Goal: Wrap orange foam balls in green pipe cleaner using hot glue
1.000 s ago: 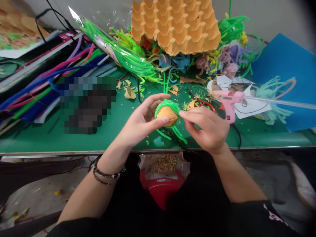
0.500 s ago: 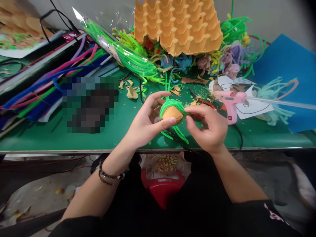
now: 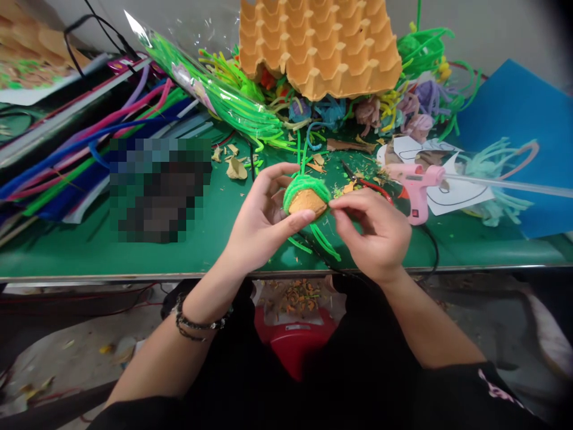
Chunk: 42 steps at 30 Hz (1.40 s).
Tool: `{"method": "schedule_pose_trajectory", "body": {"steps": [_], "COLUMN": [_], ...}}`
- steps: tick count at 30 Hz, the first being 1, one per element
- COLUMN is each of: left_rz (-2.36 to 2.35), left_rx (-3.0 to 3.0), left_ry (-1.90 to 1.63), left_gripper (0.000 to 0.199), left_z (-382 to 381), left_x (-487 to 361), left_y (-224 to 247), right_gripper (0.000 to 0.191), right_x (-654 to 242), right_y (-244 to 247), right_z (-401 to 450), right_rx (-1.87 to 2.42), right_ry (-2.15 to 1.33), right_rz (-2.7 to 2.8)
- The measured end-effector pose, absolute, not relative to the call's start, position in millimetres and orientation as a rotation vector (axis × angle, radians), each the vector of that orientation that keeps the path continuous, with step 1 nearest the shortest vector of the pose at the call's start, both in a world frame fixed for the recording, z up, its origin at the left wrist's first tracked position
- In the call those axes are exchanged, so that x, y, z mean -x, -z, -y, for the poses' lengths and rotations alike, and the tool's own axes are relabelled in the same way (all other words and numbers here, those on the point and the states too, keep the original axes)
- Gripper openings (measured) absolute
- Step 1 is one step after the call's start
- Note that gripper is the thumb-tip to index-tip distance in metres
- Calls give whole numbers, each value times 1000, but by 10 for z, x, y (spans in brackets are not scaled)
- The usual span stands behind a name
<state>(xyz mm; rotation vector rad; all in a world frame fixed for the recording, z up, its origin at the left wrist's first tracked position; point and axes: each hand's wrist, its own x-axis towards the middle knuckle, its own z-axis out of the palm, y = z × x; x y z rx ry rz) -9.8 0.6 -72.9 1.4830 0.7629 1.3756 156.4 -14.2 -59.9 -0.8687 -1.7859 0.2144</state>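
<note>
Between my hands, above the green table, is a rounded piece of tan cardboard (image 3: 308, 203) with green fuzzy stems (image 3: 307, 184) wrapped round its top. My left hand (image 3: 264, 218) grips it from the left, thumb across its front and fingers behind. Loose green stems stick up above it and hang below it. My right hand (image 3: 376, 230) is at its right edge, thumb and forefinger close together in a pinch; anything between those fingertips is too small to make out.
A pink glue gun (image 3: 418, 185) lies right of my right hand, near red-handled cutters (image 3: 373, 186). Behind are an egg tray (image 3: 320, 51) on coloured stems and a clear bag of green stems (image 3: 224, 98). A blue sheet (image 3: 528, 131) is at right.
The wrapped piece has shifted slightly left and turned a little in my left hand. My right fingertips have come off the green stems to just beside the piece's right edge.
</note>
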Motion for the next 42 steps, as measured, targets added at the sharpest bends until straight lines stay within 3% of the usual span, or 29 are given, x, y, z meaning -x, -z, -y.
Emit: {"method": "schedule_pose_trajectory", "body": {"steps": [7,14,23,30,42], "left_rz": [-845,-746,-655,-672,-843], "left_rx": [-1528,-1471,-1301,-1259,-1615], "left_ry": [-1440,-1317,-1250,-1226,-1199], "left_gripper": [52,49,50,49,42], "left_z": [42,9,-11,26,15], "left_x": [68,88,47,7,106], "left_y": [738,715,780,784,761], "right_gripper": [19,18,48,37,43], "right_x": [-1554,-1570,-1610,-1637,-1748], "right_y": [610,665,645,596,573], "right_z": [135,122,100,62,-7], "right_rx": [880,849,915,933,902], "right_ry": [56,-238,-350,-251,-256], "right_rz": [1862,1777,1884,2011,2178]}}
